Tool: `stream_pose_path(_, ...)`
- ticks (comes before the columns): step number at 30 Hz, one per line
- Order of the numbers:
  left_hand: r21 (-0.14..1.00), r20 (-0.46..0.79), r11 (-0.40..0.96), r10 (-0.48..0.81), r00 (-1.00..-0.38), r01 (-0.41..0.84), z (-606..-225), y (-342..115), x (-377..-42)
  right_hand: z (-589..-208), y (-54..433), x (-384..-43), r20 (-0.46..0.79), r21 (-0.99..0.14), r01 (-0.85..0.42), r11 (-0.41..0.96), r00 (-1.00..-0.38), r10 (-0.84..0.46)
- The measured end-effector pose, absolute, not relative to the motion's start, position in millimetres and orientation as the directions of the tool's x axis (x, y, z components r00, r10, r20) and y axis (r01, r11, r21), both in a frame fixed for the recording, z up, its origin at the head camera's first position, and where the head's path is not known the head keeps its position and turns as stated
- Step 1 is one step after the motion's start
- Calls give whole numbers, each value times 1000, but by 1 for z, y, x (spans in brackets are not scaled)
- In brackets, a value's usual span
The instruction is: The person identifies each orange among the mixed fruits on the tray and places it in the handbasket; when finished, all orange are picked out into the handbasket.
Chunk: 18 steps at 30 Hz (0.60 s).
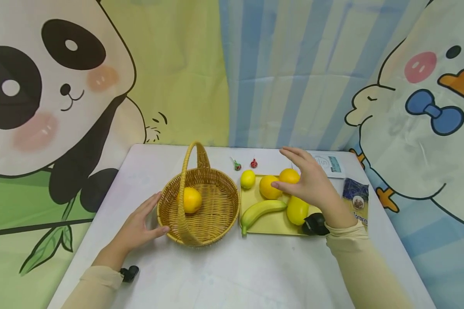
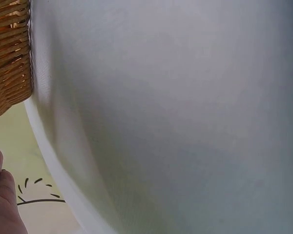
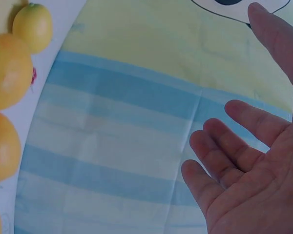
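At the left side of a wicker basket (image 1: 220,214) rests my left hand (image 1: 139,229), its fingers extended along the wall and the thumb near the front rim. One orange (image 1: 192,200) lies inside the basket, partly behind its arched handle (image 1: 182,193). My right hand (image 1: 311,182) hovers over a yellow tray (image 1: 251,197), thumb and fingers spread, holding nothing. The tray carries a banana (image 1: 264,212), two oranges (image 1: 270,187), a small lemon (image 1: 248,179) and a larger yellow fruit (image 1: 297,210). In the right wrist view the spread fingers (image 3: 239,151) are apart from the fruit.
Two wrapped lollipops, one green (image 1: 237,165) and one red (image 1: 254,163), lie behind the tray. A white packet (image 1: 328,165) and a dark-and-gold bag (image 1: 355,195) lie on the right. Cartoon-printed curtains (image 1: 286,86) enclose the white table (image 1: 224,274).
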<state>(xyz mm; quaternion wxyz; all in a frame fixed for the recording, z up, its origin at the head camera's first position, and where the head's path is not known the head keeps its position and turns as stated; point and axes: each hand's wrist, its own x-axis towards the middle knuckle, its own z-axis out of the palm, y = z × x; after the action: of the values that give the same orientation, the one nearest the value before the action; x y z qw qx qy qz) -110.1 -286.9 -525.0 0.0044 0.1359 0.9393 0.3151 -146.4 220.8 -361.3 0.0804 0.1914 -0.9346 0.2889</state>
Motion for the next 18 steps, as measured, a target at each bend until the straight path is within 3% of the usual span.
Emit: stream_pose_path(18,591,74,769,249,-966,244,-524,-287,-110,-364,263,-158,180,-523,-241,818,-969,-170)
